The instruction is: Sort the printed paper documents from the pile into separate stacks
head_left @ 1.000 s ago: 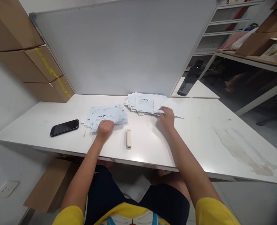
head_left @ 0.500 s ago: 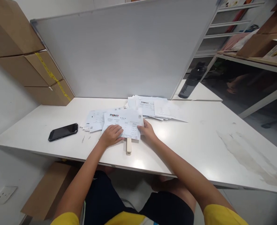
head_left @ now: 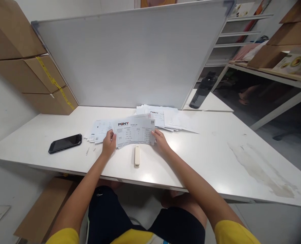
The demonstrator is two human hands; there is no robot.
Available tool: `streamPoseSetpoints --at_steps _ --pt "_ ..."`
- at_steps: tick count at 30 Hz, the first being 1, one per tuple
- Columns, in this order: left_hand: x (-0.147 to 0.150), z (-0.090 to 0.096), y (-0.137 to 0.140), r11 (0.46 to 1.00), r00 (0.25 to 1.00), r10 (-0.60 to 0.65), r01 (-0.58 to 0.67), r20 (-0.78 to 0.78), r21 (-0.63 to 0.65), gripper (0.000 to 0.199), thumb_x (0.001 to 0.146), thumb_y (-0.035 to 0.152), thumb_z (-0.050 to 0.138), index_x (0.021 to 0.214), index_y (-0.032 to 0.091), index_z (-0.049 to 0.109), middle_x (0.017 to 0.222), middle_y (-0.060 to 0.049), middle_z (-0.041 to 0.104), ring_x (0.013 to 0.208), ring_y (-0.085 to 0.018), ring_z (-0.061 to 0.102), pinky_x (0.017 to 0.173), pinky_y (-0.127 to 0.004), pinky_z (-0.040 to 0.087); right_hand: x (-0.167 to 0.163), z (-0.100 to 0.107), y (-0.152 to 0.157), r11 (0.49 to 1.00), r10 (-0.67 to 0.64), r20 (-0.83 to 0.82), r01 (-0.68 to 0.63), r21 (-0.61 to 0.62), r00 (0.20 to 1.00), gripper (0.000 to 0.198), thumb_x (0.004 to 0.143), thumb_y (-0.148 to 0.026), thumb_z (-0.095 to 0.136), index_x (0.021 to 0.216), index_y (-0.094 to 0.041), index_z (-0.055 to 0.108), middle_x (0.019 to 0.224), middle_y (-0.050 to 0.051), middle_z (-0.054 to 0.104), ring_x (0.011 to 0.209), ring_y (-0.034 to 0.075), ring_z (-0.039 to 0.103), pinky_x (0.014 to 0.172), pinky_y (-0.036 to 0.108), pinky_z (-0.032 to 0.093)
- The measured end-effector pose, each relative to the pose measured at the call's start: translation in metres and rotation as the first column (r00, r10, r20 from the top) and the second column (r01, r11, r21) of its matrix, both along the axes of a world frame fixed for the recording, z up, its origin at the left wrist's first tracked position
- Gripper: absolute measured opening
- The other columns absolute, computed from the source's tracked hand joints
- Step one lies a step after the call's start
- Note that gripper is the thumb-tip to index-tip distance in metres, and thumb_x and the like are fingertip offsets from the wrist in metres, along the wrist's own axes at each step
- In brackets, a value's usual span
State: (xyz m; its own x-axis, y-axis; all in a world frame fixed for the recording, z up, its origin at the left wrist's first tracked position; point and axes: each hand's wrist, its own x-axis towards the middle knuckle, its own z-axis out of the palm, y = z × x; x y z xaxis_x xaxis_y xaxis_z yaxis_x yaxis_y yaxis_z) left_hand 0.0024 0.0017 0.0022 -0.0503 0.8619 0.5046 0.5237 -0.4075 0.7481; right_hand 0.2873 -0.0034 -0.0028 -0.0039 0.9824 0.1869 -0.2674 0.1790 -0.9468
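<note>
Because the printed sheets (head_left: 135, 132) would likely slip apart, the left hand (head_left: 109, 143) and right hand (head_left: 161, 139) pinch opposite edges between their fingers.

Office-like workspace, white desk (head_left: 206, 159), printed forms (head_left: 132, 132), framed whiteboard (head_left: 125, 61), stacked cardboard boxes (head_left: 9, 32), shelving (head_left: 239, 34) off to the right

White sheets (head_left: 133, 132) with black print and a red-touched logo (head_left: 123, 124), cream device (head_left: 137, 156), black phone (head_left: 65, 143), white desk (head_left: 196, 156) with grey-brown stain (head_left: 264, 171), pale grey board (head_left: 130, 61), brown boxes (head_left: 10, 73) with yellow tape (head_left: 54, 81), dark grey bottle (head_left: 205, 88), yellow sleeves (head_left: 234, 232), navy-black shorts (head_left: 109, 217)
</note>
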Motion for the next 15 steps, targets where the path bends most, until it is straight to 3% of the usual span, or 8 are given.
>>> streamPoseSetpoints --at_steps 7,15 --pt "0.0015 0.0027 -0.003 0.996 0.996 0.088 -0.088 0.008 0.031 0.026 0.09 0.047 0.05 0.095 0.022 0.055 0.089 -0.006 0.071 0.083 -0.022 0.068 0.072 -0.034 0.053 0.0052 -0.0019 0.0051 0.999 -0.035 0.064 0.033 0.035 0.997 0.041 0.07 -0.05 0.076 0.102 -0.025 0.071 0.109 0.007 0.072 0.104 0.029 0.064 0.098 0.049 0.046" --pt "0.0014 0.007 -0.0056 0.977 0.982 0.188 -0.187 -0.002 0.103 0.025 0.088 0.046 0.052 0.082 0.022 0.053 0.072 -0.002 0.065 0.069 -0.018 0.063 0.064 -0.029 0.049 0.0032 -0.0013 0.0024 1.0 0.001 0.102 -0.001 -0.005 0.995 0.038 0.072 -0.052 0.075 0.096 -0.023 0.072 0.1 0.008 0.074 0.094 0.028 0.066 0.092 0.049 0.049"
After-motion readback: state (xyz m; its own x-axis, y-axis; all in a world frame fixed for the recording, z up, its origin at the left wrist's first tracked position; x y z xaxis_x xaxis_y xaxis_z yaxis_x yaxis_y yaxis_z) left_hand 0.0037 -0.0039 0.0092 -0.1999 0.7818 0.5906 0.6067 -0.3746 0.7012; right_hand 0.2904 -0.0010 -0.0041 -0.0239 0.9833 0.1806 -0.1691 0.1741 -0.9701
